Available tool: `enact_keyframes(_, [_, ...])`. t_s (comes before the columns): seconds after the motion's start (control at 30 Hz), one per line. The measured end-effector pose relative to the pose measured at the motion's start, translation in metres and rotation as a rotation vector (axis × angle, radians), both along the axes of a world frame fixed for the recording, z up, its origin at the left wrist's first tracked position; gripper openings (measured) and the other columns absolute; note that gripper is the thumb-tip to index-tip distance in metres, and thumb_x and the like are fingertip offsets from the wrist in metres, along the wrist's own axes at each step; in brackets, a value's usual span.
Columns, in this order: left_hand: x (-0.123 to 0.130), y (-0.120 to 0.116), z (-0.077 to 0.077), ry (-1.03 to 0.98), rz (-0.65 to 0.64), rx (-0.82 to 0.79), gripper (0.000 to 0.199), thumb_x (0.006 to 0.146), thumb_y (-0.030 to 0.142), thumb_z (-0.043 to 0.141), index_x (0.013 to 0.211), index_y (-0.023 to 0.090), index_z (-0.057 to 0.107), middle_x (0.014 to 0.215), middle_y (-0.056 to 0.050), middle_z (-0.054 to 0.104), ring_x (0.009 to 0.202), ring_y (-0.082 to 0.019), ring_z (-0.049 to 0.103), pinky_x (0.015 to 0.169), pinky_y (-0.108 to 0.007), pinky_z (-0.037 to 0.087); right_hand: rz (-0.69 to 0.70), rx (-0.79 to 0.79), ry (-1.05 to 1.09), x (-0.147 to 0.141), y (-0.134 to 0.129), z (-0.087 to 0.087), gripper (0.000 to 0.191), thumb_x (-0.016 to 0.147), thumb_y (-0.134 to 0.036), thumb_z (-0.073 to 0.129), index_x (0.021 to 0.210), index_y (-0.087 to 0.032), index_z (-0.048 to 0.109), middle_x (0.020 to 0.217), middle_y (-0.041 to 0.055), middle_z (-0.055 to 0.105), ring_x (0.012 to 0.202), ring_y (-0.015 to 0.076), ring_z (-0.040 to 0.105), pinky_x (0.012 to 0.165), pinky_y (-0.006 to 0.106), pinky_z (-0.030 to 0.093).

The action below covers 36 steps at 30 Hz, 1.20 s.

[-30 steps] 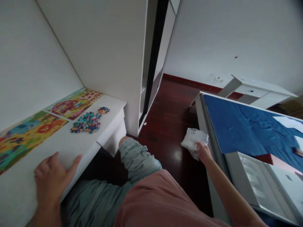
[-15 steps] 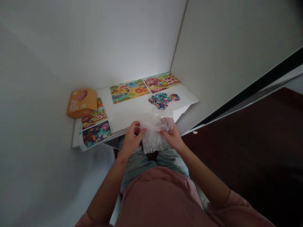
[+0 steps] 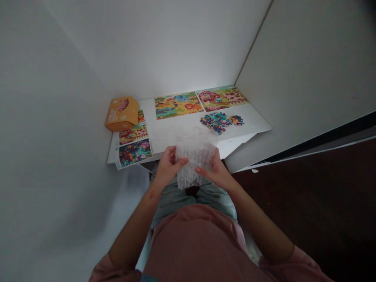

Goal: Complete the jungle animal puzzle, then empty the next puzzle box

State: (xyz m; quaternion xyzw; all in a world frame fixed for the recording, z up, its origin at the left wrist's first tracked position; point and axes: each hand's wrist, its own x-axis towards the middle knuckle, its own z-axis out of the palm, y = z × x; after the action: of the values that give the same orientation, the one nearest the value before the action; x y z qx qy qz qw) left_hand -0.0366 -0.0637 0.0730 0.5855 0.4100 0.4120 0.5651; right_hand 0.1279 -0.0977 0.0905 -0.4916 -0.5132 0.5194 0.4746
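Observation:
Both my hands hold a clear bubble wrap bag (image 3: 194, 164) above my lap, just in front of the white desk edge. My left hand (image 3: 169, 166) grips its left side, and my right hand (image 3: 213, 170) pinches its right side. Beyond the bag, a small heap of loose jigsaw pieces (image 3: 220, 122) lies on the white desk (image 3: 243, 127). Printed puzzle sheets (image 3: 178, 105) lie flat behind and left of the heap. An orange cardboard box (image 3: 122, 113) sits at the desk's left end, on top of another sheet.
White panels (image 3: 58, 117) rise on the left and behind the desk, with another panel (image 3: 305, 78) on the right. A dark red polished wooden floor (image 3: 305, 207) lies to my right. My knees in grey-green trousers (image 3: 190, 199) sit below the bag.
My view has swung from the room on the right to the desk. My left hand has left the desk edge and joined my right hand on the bag, now held in front of me.

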Motion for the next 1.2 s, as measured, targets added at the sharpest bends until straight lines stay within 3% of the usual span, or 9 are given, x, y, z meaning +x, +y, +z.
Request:
enact_keyframes(0.07, [0.007, -0.004, -0.002, 0.051, -0.031, 0.020, 0.032, 0.066, 0.026, 0.051, 0.095, 0.026, 0.037, 0.090, -0.001, 0.047, 0.080, -0.017, 0.046, 0.069, -0.032, 0.037, 0.059, 0.034, -0.002, -0.006, -0.005, -0.006, 0.033, 0.066, -0.027, 0.051, 0.098, -0.023, 0.042, 0.102, 0.0003, 0.046, 0.092, 0.0171, 0.042, 0.082, 0.035, 0.032])
enact_keyframes(0.13, [0.010, -0.006, -0.003, 0.111, -0.031, 0.049, 0.033, 0.064, 0.027, 0.053, 0.094, 0.026, 0.039, 0.083, -0.001, 0.048, 0.076, -0.018, 0.047, 0.066, -0.031, 0.037, -0.001, 0.033, 0.018, -0.004, -0.008, -0.012, 0.019, 0.070, -0.027, 0.046, 0.089, -0.024, 0.049, 0.095, -0.0005, 0.051, 0.088, 0.0172, 0.045, 0.080, 0.035, 0.033])
enact_keyframes(0.3, [0.000, -0.005, 0.001, 0.158, 0.016, 0.099, 0.032, 0.069, 0.029, 0.047, 0.100, 0.028, 0.039, 0.090, -0.002, 0.047, 0.085, -0.018, 0.043, 0.072, -0.032, 0.034, -0.255, -0.075, 0.102, 0.032, -0.017, -0.033, 0.021, 0.067, -0.028, 0.048, 0.088, -0.026, 0.051, 0.091, -0.0002, 0.053, 0.085, 0.0185, 0.047, 0.078, 0.032, 0.034])
enact_keyframes(0.47, [0.000, -0.013, 0.002, 0.213, -0.077, 0.083, 0.016, 0.069, 0.030, 0.046, 0.083, 0.025, 0.052, 0.083, -0.002, 0.051, 0.076, -0.018, 0.046, 0.069, -0.032, 0.034, -0.153, -0.169, 0.096, 0.038, -0.024, -0.044, 0.021, 0.069, -0.028, 0.046, 0.089, -0.025, 0.050, 0.089, 0.0017, 0.053, 0.083, 0.0200, 0.048, 0.076, 0.036, 0.035])
enact_keyframes(0.57, [0.009, -0.025, 0.004, 0.167, -0.152, 0.065, 0.029, 0.063, 0.028, 0.054, 0.092, 0.023, 0.049, 0.087, -0.003, 0.051, 0.077, -0.018, 0.047, 0.068, -0.031, 0.035, 0.026, -0.120, -0.016, 0.017, -0.021, -0.042, 0.021, 0.069, -0.028, 0.047, 0.089, -0.023, 0.051, 0.088, 0.0027, 0.053, 0.084, 0.0210, 0.048, 0.078, 0.038, 0.034])
enact_keyframes(0.67, [0.011, -0.035, 0.001, 0.079, -0.132, 0.037, 0.045, 0.058, 0.024, 0.059, 0.100, 0.025, 0.044, 0.097, -0.003, 0.047, 0.088, -0.019, 0.043, 0.073, -0.029, 0.035, 0.057, -0.005, -0.136, -0.002, -0.015, -0.040, 0.021, 0.066, -0.025, 0.052, 0.087, -0.024, 0.052, 0.086, 0.0021, 0.053, 0.084, 0.0213, 0.047, 0.079, 0.037, 0.033])
enact_keyframes(0.83, [-0.010, -0.033, -0.011, 0.023, -0.114, -0.070, 0.020, 0.067, 0.026, 0.050, 0.087, 0.023, 0.047, 0.084, -0.002, 0.051, 0.076, -0.017, 0.048, 0.066, -0.029, 0.038, 0.064, 0.055, -0.177, -0.012, -0.006, -0.038, 0.019, 0.063, -0.023, 0.053, 0.081, -0.027, 0.053, 0.077, 0.0011, 0.054, 0.074, 0.0213, 0.050, 0.068, 0.035, 0.039])
enact_keyframes(1.07, [-0.039, -0.026, -0.009, 0.105, 0.067, -0.085, 0.037, 0.062, 0.030, 0.055, 0.096, 0.022, 0.043, 0.087, -0.002, 0.050, 0.077, -0.018, 0.047, 0.064, -0.029, 0.038, 0.189, 0.033, -0.247, -0.029, -0.009, -0.030, 0.016, 0.067, -0.027, 0.047, 0.081, -0.025, 0.055, 0.076, 0.0000, 0.055, 0.072, 0.0216, 0.050, 0.068, 0.036, 0.039])
enact_keyframes(1.2, [-0.046, -0.026, -0.004, 0.153, 0.086, -0.079, 0.032, 0.065, 0.032, 0.053, 0.093, 0.019, 0.046, 0.082, -0.003, 0.050, 0.073, -0.018, 0.047, 0.062, -0.030, 0.038, 0.197, 0.051, -0.279, -0.031, -0.005, -0.008, 0.015, 0.069, -0.027, 0.046, 0.082, -0.029, 0.054, 0.081, -0.0005, 0.053, 0.077, 0.0212, 0.049, 0.070, 0.035, 0.039])
